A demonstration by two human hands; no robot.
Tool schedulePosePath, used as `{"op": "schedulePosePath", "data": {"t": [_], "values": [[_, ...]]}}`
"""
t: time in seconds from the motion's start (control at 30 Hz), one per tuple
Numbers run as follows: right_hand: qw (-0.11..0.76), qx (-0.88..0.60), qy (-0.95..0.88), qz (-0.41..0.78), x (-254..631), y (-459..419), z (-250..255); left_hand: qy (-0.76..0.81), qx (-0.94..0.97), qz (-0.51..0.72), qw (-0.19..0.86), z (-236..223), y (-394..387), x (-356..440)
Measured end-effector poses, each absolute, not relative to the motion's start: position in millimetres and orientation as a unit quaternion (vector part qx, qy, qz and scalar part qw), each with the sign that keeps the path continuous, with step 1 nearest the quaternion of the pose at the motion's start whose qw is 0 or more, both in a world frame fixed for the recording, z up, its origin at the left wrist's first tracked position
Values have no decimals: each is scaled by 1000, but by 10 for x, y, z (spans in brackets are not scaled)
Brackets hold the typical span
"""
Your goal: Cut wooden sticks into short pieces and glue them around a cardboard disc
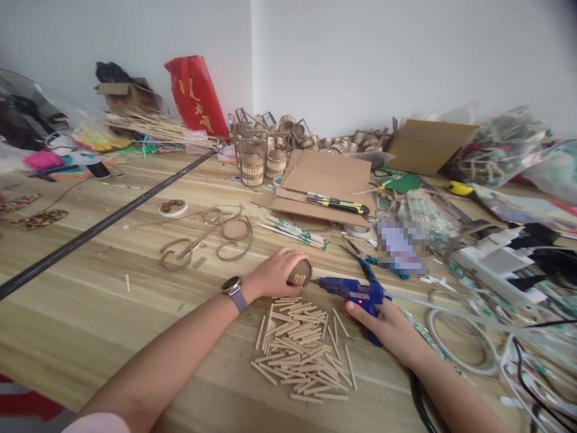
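Observation:
My left hand (277, 272), with a watch on its wrist, is closed round a small round cardboard piece (301, 273) with short sticks on its edge. My right hand (387, 328) grips a blue glue gun (354, 291); its nozzle points left and nearly touches the cardboard piece. Just below both hands lies a loose pile of short wooden sticks (300, 349) on the wooden table (90, 313).
Cardboard rings (232, 231) lie left of the hands. Behind are flat cardboard (327, 180) with utility knives (338, 203), small stick baskets (252, 168), blue-handled pliers (365, 261), a red bag (196, 96). At right a white power strip (496, 264), cables and a tape roll (460, 343).

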State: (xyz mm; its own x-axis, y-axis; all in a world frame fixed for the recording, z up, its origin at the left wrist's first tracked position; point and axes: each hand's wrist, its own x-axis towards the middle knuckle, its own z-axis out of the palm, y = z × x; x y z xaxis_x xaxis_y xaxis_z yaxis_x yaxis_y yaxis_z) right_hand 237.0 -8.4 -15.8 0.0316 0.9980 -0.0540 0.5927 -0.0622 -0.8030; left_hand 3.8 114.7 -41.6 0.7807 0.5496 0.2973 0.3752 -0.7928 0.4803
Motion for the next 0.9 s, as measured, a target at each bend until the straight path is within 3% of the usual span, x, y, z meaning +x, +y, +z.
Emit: {"op": "schedulePosePath", "data": {"t": [0.9], "values": [[242, -626, -700, 243, 2249, -83, -216, 255, 919, 222, 201, -401, 1138, 37]]}}
